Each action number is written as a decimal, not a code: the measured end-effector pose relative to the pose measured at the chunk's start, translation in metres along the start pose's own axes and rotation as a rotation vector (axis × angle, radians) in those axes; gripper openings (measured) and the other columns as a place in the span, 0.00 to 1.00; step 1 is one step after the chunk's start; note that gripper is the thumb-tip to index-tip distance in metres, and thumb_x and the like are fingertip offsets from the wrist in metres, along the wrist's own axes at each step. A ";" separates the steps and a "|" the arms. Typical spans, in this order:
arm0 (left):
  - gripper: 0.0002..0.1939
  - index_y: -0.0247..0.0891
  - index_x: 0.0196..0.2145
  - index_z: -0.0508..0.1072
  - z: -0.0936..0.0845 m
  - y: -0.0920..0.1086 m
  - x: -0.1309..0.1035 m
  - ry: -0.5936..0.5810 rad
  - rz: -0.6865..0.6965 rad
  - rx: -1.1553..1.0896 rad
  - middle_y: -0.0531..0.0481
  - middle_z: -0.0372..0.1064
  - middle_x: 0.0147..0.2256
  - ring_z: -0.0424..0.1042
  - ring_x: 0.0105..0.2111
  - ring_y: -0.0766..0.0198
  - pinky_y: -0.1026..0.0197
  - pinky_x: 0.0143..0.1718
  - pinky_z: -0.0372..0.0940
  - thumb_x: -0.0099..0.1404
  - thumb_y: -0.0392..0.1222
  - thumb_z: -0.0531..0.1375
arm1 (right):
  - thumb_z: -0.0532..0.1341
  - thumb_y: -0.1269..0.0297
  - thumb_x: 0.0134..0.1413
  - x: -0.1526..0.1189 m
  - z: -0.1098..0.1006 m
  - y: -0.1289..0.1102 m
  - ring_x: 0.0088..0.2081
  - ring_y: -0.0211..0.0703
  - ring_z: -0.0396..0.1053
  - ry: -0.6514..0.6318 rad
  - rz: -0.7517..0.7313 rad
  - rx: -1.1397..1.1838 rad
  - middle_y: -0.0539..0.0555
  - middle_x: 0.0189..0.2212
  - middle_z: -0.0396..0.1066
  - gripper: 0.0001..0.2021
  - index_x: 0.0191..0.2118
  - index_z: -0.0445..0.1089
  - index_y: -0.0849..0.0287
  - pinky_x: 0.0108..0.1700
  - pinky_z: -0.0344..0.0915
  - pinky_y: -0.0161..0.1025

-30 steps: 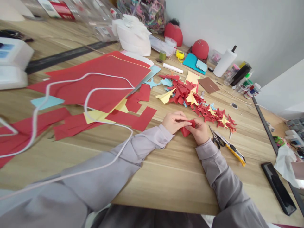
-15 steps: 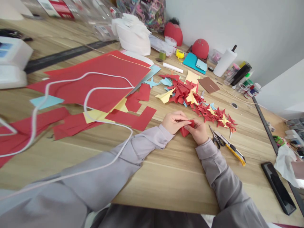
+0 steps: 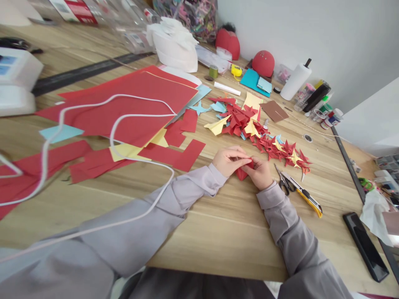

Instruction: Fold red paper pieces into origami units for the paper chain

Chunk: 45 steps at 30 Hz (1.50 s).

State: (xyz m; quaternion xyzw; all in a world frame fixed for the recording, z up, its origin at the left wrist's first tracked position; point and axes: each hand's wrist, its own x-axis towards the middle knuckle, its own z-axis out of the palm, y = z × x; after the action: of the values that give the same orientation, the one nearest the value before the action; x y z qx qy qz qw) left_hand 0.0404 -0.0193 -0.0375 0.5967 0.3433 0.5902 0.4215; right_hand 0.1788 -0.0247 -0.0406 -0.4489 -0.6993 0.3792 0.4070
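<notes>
Between my two hands is a small folded piece of red paper [image 3: 241,174], partly hidden by the fingers. My left hand [image 3: 227,160] pinches it from the left, thumb and fingertips meeting at its upper edge. On the other side my right hand [image 3: 261,172] grips it between thumb and bent fingers. Just beyond the hands lies a heap of folded red paper stars [image 3: 240,120], mixed with yellow and blue ones. Scissors [image 3: 285,182] and a yellow utility knife [image 3: 304,194] rest right of my right hand.
Large red paper sheets [image 3: 124,104] lie at left, with cut red strips [image 3: 188,155] near my left forearm. A white cable [image 3: 172,176] crosses over the sheets and my left sleeve. A black phone [image 3: 365,246] lies at right. A white tissue pack [image 3: 176,47] and bottles stand behind.
My fingers have shifted very slightly on the red paper, with the right hand a touch closer to the left. Everything else stays in place.
</notes>
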 end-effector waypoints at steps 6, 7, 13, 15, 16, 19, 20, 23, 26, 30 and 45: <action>0.04 0.36 0.24 0.76 0.000 -0.001 0.000 0.017 0.036 0.017 0.49 0.69 0.26 0.67 0.27 0.67 0.64 0.28 0.63 0.49 0.40 0.64 | 0.61 0.65 0.42 0.000 0.001 -0.001 0.21 0.32 0.56 0.011 0.012 -0.036 0.46 0.18 0.62 0.05 0.25 0.67 0.61 0.24 0.57 0.32; 0.04 0.36 0.24 0.76 0.000 -0.001 0.000 0.019 0.040 0.019 0.49 0.69 0.26 0.67 0.27 0.67 0.64 0.28 0.63 0.50 0.40 0.64 | 0.61 0.65 0.42 0.000 0.001 -0.001 0.21 0.32 0.56 0.011 0.014 -0.037 0.46 0.18 0.62 0.05 0.24 0.67 0.61 0.24 0.57 0.32; 0.04 0.36 0.24 0.76 0.000 -0.001 0.000 0.026 0.070 0.027 0.49 0.70 0.26 0.68 0.28 0.67 0.64 0.30 0.64 0.50 0.39 0.63 | 0.62 0.65 0.42 -0.001 0.001 -0.002 0.21 0.32 0.56 0.010 0.007 -0.039 0.46 0.18 0.62 0.05 0.24 0.67 0.61 0.25 0.57 0.32; 0.04 0.36 0.24 0.76 0.000 -0.001 0.000 0.022 0.083 0.030 0.49 0.70 0.26 0.68 0.28 0.67 0.64 0.30 0.65 0.51 0.39 0.63 | 0.62 0.65 0.42 0.000 0.001 -0.003 0.21 0.32 0.56 0.011 0.006 -0.040 0.46 0.18 0.62 0.05 0.24 0.67 0.61 0.24 0.56 0.31; 0.04 0.36 0.24 0.76 0.000 -0.001 0.000 0.019 0.089 0.033 0.49 0.70 0.26 0.68 0.29 0.67 0.64 0.30 0.65 0.51 0.39 0.63 | 0.61 0.65 0.42 0.000 0.001 -0.004 0.21 0.32 0.55 0.012 0.005 -0.042 0.46 0.18 0.61 0.05 0.24 0.67 0.61 0.24 0.56 0.31; 0.04 0.36 0.25 0.76 -0.001 0.001 -0.001 0.023 0.105 0.054 0.48 0.70 0.26 0.69 0.29 0.66 0.64 0.29 0.65 0.52 0.39 0.62 | 0.61 0.65 0.42 0.000 0.001 -0.004 0.20 0.31 0.54 0.008 0.005 -0.052 0.46 0.17 0.60 0.05 0.23 0.66 0.61 0.23 0.54 0.31; 0.04 0.36 0.25 0.75 -0.001 0.001 -0.001 0.026 0.111 0.066 0.48 0.70 0.26 0.69 0.29 0.67 0.65 0.29 0.65 0.52 0.39 0.62 | 0.61 0.65 0.43 0.000 0.001 -0.004 0.20 0.31 0.54 0.005 0.006 -0.053 0.46 0.17 0.60 0.06 0.23 0.66 0.61 0.23 0.54 0.31; 0.04 0.36 0.26 0.76 0.000 0.002 -0.002 0.031 0.137 0.105 0.48 0.70 0.27 0.68 0.27 0.67 0.65 0.27 0.64 0.52 0.39 0.62 | 0.61 0.66 0.43 -0.001 0.001 -0.002 0.21 0.31 0.55 -0.007 0.007 -0.038 0.46 0.17 0.60 0.05 0.24 0.66 0.61 0.23 0.54 0.31; 0.04 0.35 0.25 0.76 0.000 0.002 -0.003 0.033 0.143 0.131 0.48 0.69 0.27 0.67 0.26 0.68 0.65 0.26 0.64 0.51 0.39 0.63 | 0.60 0.66 0.44 0.000 0.001 0.001 0.21 0.32 0.56 -0.019 0.014 -0.017 0.47 0.18 0.62 0.04 0.25 0.67 0.61 0.25 0.56 0.32; 0.04 0.35 0.26 0.75 0.000 0.002 -0.004 0.027 0.165 0.156 0.48 0.69 0.26 0.67 0.26 0.68 0.65 0.27 0.64 0.53 0.38 0.61 | 0.61 0.66 0.44 0.000 0.001 0.003 0.21 0.32 0.57 -0.017 0.026 0.009 0.47 0.19 0.63 0.04 0.26 0.68 0.61 0.25 0.56 0.32; 0.06 0.35 0.26 0.74 -0.003 0.006 -0.004 -0.007 0.193 0.193 0.49 0.68 0.27 0.67 0.28 0.68 0.65 0.30 0.63 0.57 0.38 0.58 | 0.61 0.64 0.44 0.000 0.003 -0.003 0.21 0.31 0.56 -0.016 0.046 0.053 0.46 0.18 0.61 0.06 0.24 0.66 0.61 0.24 0.56 0.32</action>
State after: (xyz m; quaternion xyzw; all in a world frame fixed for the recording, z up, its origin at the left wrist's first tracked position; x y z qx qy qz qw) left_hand 0.0367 -0.0247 -0.0336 0.6666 0.3379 0.5905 0.3046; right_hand 0.1754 -0.0258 -0.0392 -0.4509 -0.6818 0.4103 0.4042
